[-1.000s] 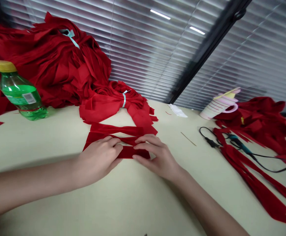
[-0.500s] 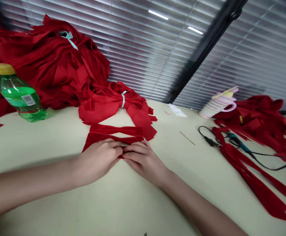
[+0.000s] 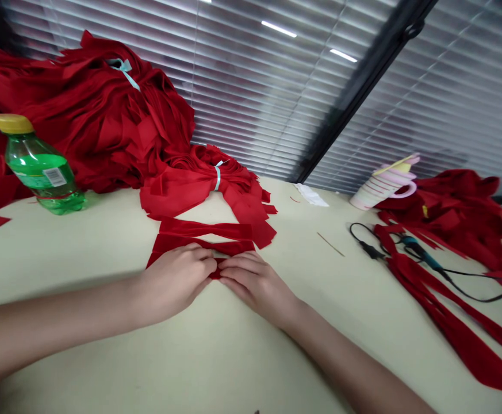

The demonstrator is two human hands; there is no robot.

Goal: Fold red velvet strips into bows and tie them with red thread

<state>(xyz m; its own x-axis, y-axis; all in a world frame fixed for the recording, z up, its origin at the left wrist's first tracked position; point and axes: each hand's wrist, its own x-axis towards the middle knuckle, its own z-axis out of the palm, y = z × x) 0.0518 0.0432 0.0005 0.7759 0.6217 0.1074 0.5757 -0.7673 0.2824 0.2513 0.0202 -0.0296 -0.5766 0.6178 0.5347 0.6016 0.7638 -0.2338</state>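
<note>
Between my two hands, close to the table top, is a red velvet strip (image 3: 215, 274), mostly hidden under the fingers. My left hand (image 3: 184, 276) is closed on its left part, fingers bent and pinching. From the other side my right hand (image 3: 253, 282) grips the same strip, thumb below and fingers above. The fingertips of both hands almost meet. Just beyond the hands lie more red strips (image 3: 207, 229), side by side and narrowed at their middles. A bundle of red fabric (image 3: 181, 187) tied with a pale blue ribbon (image 3: 218, 175) rests behind them.
A big heap of red fabric (image 3: 95, 109) and a green bottle (image 3: 43, 172) with a yellow cap stand at left. On the right are a striped mug (image 3: 380, 187), a corded tool (image 3: 423, 253), long red strips (image 3: 444, 322) and another red pile (image 3: 458, 201). Blinds back the table.
The right hand's fingertips have shifted slightly right, opening a small gap between the hands. The whole view has drifted a little. Both hands keep their hold on the strip.
</note>
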